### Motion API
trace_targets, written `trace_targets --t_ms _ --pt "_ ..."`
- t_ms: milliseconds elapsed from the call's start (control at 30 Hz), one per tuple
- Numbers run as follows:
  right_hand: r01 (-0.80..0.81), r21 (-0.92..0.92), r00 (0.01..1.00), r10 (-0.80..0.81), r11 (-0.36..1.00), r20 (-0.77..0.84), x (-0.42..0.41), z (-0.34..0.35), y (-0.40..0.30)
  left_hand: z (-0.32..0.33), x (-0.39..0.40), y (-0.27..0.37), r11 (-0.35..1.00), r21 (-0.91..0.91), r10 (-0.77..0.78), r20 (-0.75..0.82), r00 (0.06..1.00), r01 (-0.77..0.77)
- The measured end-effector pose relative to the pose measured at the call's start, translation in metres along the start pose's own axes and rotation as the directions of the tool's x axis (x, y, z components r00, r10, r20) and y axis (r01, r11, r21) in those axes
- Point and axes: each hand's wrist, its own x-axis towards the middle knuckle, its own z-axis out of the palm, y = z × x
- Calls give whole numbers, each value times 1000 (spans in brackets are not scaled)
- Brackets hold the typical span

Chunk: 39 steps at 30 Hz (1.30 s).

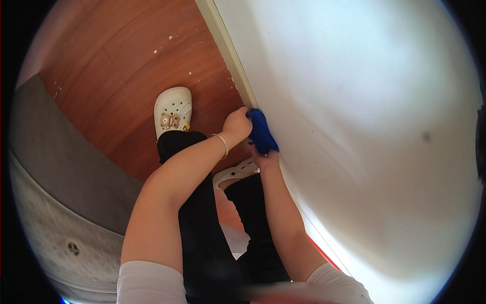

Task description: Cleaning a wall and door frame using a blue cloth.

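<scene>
A blue cloth (pixel 261 131) lies bunched against the foot of the white wall, over the pale baseboard (pixel 232 60). My left hand (pixel 238 124), with a bracelet at its wrist, has its fingers curled around the cloth's upper end. At the lower end my right hand (pixel 264 156) grips the same cloth; some of its fingers are hidden beneath the fabric. Above the cloth, the baseboard runs on up the picture between wall and floor.
My feet wear cream clogs, one clog (pixel 174 110) on the reddish wood floor (pixel 129 57), the other partly behind my right hand. White flecks dot the floor. A mattress (pixel 68 228) on a grey bed base (pixel 64 129) stands at left; the white wall (pixel 360 114) fills the right.
</scene>
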Motion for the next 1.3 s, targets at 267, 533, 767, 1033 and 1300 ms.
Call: trace_targets --t_ms 267,533,767,1033,1300 --pt "-109 -44 964 117 993 237 -37 129 39 -63 43 43 959 -258 -53 -570 820 -118" --pt "-217 -27 785 191 976 589 -83 199 64 -100 56 78 935 -240 59 -620 783 -261" --pt "-69 45 908 44 997 418 -24 73 29 -20 -4 32 965 -196 91 -376 922 -175" --pt "-159 -44 952 165 986 259 -45 95 19 -26 5 47 952 -214 170 -228 959 -220" --pt "-228 -160 816 278 960 507 -104 224 70 -127 80 82 957 -100 177 -541 822 -271"
